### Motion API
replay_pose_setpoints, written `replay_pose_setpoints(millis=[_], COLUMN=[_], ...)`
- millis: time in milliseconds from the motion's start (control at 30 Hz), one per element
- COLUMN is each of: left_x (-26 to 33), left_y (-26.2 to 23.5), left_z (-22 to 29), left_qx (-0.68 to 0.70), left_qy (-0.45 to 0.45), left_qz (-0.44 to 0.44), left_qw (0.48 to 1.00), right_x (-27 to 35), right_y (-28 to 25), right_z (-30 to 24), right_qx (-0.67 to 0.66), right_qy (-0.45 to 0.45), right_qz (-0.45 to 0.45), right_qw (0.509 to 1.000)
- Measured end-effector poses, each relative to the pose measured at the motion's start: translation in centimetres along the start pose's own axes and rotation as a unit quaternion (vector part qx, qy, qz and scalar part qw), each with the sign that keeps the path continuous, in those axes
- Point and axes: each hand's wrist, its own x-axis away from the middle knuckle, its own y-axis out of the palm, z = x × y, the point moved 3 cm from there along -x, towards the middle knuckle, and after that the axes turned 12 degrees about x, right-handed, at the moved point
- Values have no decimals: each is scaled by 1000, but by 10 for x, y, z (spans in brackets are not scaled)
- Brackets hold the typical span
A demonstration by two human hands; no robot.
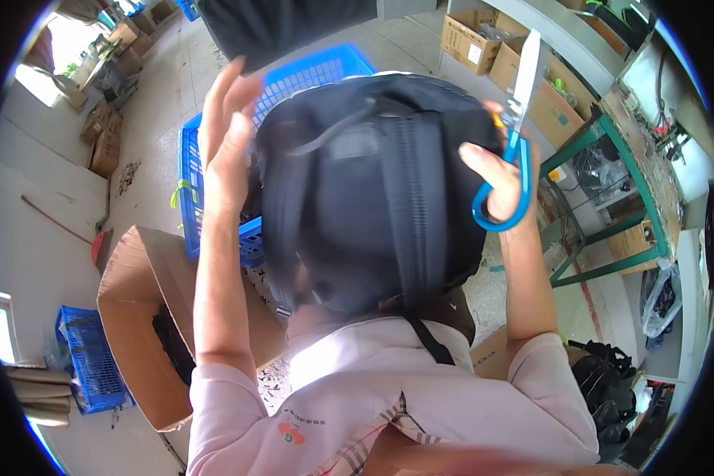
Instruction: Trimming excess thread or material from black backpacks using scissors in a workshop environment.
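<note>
A black backpack (337, 198) with straps and a zipper fills the middle of the view, in front of my body. Along its left side my left hand (228, 147) is raised with stretched fingers, slightly blurred; whether it touches the fabric I cannot tell. My right hand (501, 178) is at the bag's right side, with scissors (523, 143) held in it. Their blue handle loops hang around the thumb and fingers, and the blades point upward, away from me. Some of the right fingers are hidden behind the bag and scissors.
Behind the backpack stands a blue plastic crate (189, 182). An open cardboard box (147, 317) is at my left, near another blue crate (95, 357). More cardboard boxes (468, 40) stand at the far right, beside a green-framed workbench (603, 246). Black items (607, 381) lie at my right.
</note>
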Motion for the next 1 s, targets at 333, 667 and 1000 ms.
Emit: replay_pose_setpoints(millis=[333,667,1000], left_x=[52,11,20], left_y=[-53,-52,-36], left_z=[-19,24,7], left_qx=[-66,-84,-96], left_qy=[-205,-293,-253], left_qz=[76,-236,-260], left_qw=[974,923,927], right_x=[22,61,39], right_y=[8,-14,-23], right_z=[34,16,-18], right_qx=[-171,-6,208], right_qy=[25,94,2], right_qz=[90,-192,-244], right_qw=[981,977,947])
